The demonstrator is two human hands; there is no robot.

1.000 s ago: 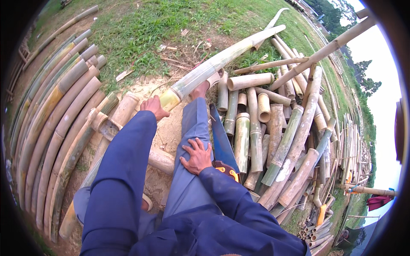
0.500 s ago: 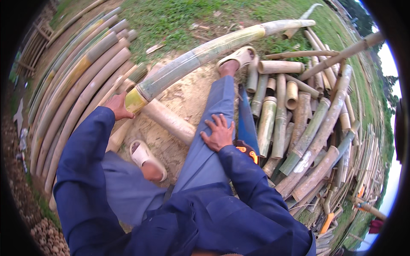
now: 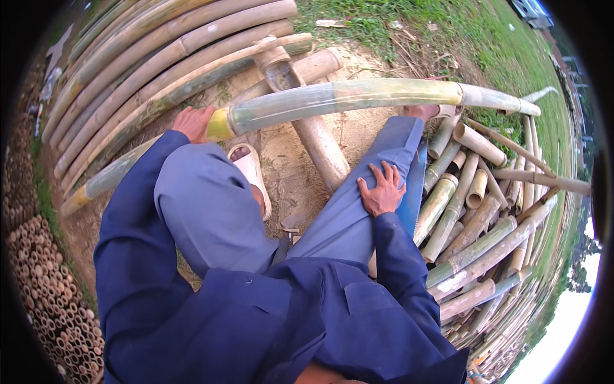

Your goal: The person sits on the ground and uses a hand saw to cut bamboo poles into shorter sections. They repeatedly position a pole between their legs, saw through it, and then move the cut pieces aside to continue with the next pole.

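Observation:
My left hand [image 3: 192, 121] grips the near cut end of a long green bamboo pole [image 3: 358, 97], which stretches across to the right above my legs. My right hand [image 3: 382, 190] lies flat with fingers spread on my right thigh, holding nothing. Next to that leg, a blue saw blade [image 3: 412, 192] stands on edge. A thick tan bamboo log [image 3: 318, 137] lies on the sandy ground under the pole. A pale sandal [image 3: 251, 174] is on my left foot.
Long bamboo poles [image 3: 147, 64] lie side by side at the upper left. Short cut bamboo pieces [image 3: 473, 224] are heaped at the right. Stacked bamboo ends [image 3: 45, 288] fill the lower left. Grass [image 3: 435, 38] lies beyond.
The long green pole has swung toward me and to the left with my left hand on its end; my view has turned left. My right hand stays on my thigh.

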